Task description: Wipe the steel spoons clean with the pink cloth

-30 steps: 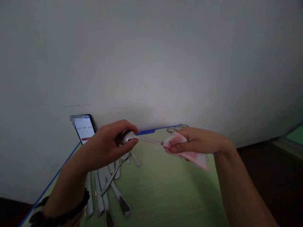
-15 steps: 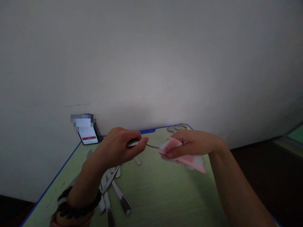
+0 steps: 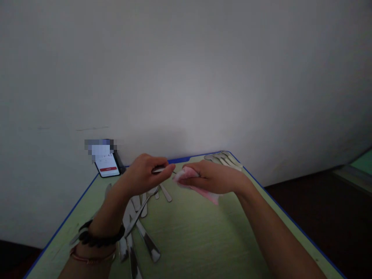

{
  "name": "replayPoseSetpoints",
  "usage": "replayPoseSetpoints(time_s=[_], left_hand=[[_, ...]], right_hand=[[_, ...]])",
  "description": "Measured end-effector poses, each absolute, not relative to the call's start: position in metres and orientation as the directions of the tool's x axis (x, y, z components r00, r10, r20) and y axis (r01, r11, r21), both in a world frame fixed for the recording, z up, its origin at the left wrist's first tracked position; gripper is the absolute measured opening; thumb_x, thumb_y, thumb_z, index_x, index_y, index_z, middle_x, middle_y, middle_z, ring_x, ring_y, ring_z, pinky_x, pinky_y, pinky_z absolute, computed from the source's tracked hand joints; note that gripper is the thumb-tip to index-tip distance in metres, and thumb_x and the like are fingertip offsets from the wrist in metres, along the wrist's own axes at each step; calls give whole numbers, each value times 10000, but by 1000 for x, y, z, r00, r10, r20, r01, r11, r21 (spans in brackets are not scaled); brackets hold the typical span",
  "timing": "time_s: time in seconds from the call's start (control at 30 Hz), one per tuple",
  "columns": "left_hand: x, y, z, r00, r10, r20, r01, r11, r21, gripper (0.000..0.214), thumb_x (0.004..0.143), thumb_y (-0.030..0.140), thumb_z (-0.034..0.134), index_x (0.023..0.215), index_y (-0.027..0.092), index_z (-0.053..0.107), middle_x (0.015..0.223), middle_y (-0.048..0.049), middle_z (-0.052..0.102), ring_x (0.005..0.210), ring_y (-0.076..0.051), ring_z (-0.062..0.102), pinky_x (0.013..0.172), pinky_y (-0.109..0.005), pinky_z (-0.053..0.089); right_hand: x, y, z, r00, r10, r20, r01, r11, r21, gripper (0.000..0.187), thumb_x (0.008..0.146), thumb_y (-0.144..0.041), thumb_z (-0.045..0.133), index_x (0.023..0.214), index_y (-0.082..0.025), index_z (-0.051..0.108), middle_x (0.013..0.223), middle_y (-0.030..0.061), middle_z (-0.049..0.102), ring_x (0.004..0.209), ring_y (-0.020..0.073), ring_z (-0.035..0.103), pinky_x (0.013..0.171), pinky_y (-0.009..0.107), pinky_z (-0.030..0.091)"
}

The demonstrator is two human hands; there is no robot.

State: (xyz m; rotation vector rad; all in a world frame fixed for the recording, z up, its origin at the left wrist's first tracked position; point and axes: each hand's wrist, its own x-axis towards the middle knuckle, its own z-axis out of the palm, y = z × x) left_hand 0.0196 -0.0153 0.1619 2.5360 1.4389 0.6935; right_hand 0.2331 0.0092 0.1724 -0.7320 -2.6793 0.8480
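R hand (image 3: 215, 176) w/ pink-and-white cloth (image 3: 187, 172) is sitting further left now, closer to phone (image 3: 109, 164), than approx. 1 s ago; gap btw. hands is narrowing, less bare handle showing. L hand (image 3: 148, 174) is staying to the R of phone, slightly nearer wearer. Spoon (image 3: 158, 169) is lying in the air btw. the two hands, to R of phone, above table (image 3: 197, 232); long axis is running roughly L–R, i.e. away from phone, its shiny end (prob. bowl) tucking into L hand, other end pointing at R hand. L hand is thus the nearer one: thumb + fingers are closing round that end, narrow grip. R fingers are bunching cloth, thumb pressing on near side, loose tail of cloth hanging toward wearer; thin bit of handle is showing just beside cloth, rest going hidden. Can't tell whether R fingers are pinching handle thru cloth. Key relation: cloth is sitting almost in line w/ spoon axis, just off L fingertips, on side away from phone. Heap of cutlery (image 3: 148, 242) is lying nearer wearer than phone & to its R, partly hidden by L forearm. Row of spoons (image 3: 232, 163) is lying far to R of phone, at table's far corner, bowls toward wall (image 3: 186, 77).
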Motion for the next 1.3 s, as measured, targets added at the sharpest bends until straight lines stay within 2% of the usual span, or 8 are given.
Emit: replayPoseSetpoints(time_s=[0.13,0.37,0.53,0.7,1.03,1.2,1.3], left_hand=[[2,-8,157,364,876,316,790,-471,394,414,849,405,394,513,165,365,502,65,246,473,-62,267,473,-196,212],[-17,-2,150,265,918,294,759,-387,523,385,834,409,387,530,191,293,528,51,246,484,-76,267,469,-214,220],[-24,-2,151,204,932,299,738,-347,579,377,824,395,414,520,185,340,507,51,279,471,-77,279,447,-211,221],[-25,-6,156,143,942,303,714,-310,628,413,826,447,403,513,177,404,471,59,292,440,-77,280,420,-206,223],[-2,-23,177,150,937,317,735,-320,598,417,790,455,476,495,164,430,476,60,306,446,-68,291,434,-200,227],[3,-22,179,138,949,285,685,-299,664,390,771,438,525,507,152,498,474,52,362,454,-70,321,428,-192,236],[1,-20,174,144,952,269,544,-303,782,287,743,392,600,591,148,582,486,51,418,448,-67,349,410,-180,241]], right_hand=[[237,15,170,-833,552,41,431,692,-579,302,909,-386,441,961,-180,656,854,25,672,773,150,582,710,242,390],[253,20,175,-824,567,-10,466,666,-583,368,922,-420,401,1053,-186,653,908,32,677,774,151,587,716,246,409],[259,20,178,-792,610,18,484,647,-589,396,907,-462,411,1000,-169,662,909,40,687,851,174,601,768,261,416],[257,19,177,-791,608,69,471,678,-564,358,904,-425,429,939,-165,673,851,36,686,823,172,603,767,266,416],[251,14,176,-717,686,-127,677,641,-362,355,899,-447,424,865,-172,645,786,50,662,699,165,569,626,245,379],[249,17,171,-725,681,-100,659,645,-387,316,891,-434,440,845,-181,624,745,34,634,676,154,549,615,239,367],[248,20,168,-743,669,-40,608,649,-457,315,896,-434,436,851,-179,616,740,22,617,666,142,529,620,239,369]])
